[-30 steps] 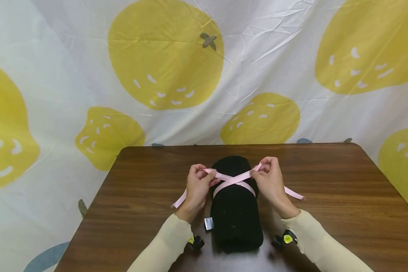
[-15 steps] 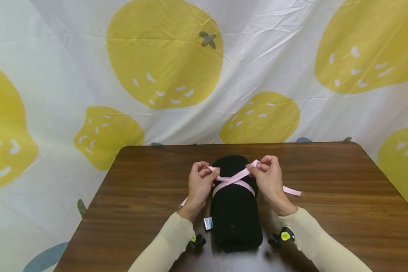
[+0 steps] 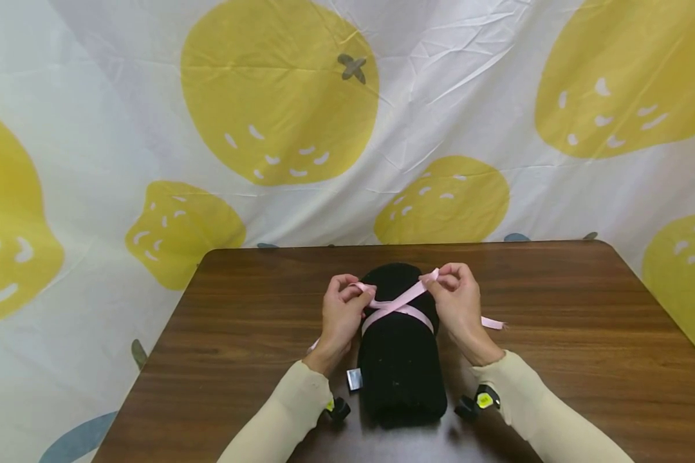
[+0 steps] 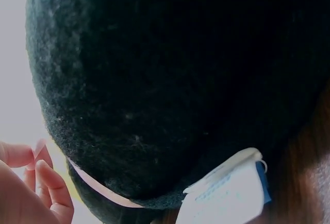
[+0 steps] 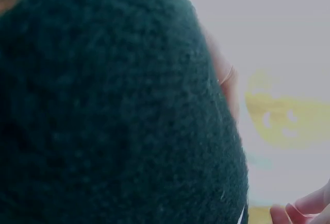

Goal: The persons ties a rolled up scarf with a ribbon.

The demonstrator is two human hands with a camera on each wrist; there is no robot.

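Observation:
A black fuzzy bundle (image 3: 402, 373), shaped like a rolled cushion, lies lengthwise on the table. Round its upper part runs a pink ribbon (image 3: 415, 314), its two ends crossing on top. On the left side, my left hand (image 3: 340, 315) pinches one ribbon end between thumb and fingers. My right hand (image 3: 459, 312) pinches the other end, which slants up to the right from the crossing. A loose tail of ribbon shows beyond each wrist. In the left wrist view the left fingers (image 4: 54, 188) hold the ribbon beside the bundle. The right wrist view is mostly filled by black fabric (image 5: 118, 110).
A white tag (image 3: 354, 379) sticks out from the bundle's left side. The brown wooden table (image 3: 579, 321) reaches back to a hanging white cloth (image 3: 324, 218) printed with yellow fruit. A black wrist camera (image 3: 468, 408) hangs under the right wrist, another under the left.
Both hands have come slightly closer together, and the left ribbon strand has gone from taut to bent. The ribbon tails beyond the wrists show less. The bundle stays in place.

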